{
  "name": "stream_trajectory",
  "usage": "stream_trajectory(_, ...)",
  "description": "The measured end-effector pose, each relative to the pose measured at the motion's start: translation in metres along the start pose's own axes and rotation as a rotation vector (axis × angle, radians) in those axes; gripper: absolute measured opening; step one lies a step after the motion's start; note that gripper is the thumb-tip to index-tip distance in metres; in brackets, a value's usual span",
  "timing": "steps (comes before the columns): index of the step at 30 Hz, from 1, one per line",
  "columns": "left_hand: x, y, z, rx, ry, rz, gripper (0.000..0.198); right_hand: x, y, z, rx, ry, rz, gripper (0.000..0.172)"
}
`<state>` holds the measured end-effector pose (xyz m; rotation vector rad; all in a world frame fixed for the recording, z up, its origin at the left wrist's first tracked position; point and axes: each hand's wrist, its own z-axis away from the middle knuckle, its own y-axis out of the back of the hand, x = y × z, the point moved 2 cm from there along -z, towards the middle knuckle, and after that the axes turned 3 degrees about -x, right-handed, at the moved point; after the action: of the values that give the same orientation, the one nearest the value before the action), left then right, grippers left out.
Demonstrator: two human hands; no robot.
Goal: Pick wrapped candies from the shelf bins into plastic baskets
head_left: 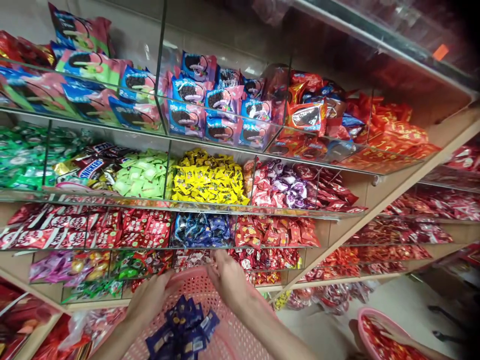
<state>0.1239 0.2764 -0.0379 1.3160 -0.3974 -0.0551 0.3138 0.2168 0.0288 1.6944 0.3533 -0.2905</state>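
A pink perforated plastic basket is held in front of me at the bottom of the view. My left hand is closed on its left rim, and my right hand grips the far rim towards the right; both are slightly blurred. Inside the basket lies a loose pile of small dark blue wrapped packets. Just beyond my hands are the lower shelf compartments, with blue wrapped candies above and red-wrapped candies beside my right hand.
Shelves with clear dividers hold yellow packets, light green packets, Snickers bars and cookie packs. A wooden shelf side panel slants down at right. Another person's arm reaches over a pink basin of red packets.
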Motion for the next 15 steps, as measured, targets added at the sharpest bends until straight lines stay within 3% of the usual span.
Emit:
stream_trajectory(4, 0.001, 0.002, -0.004, 0.000, -0.009, -0.015, 0.044, 0.015, 0.004, -0.070, 0.169, -0.108, 0.184, 0.025)
stream_trajectory(8, 0.000, 0.000, -0.009, -0.009, -0.011, -0.015, 0.042, 0.028, -0.017, -0.122, 0.129, -0.273, 0.296, 0.041)
stream_trajectory(15, 0.001, 0.004, -0.015, 0.006, -0.036, 0.008, 0.040, 0.039, -0.044, -0.151, 0.031, -0.370, 0.400, 0.047)
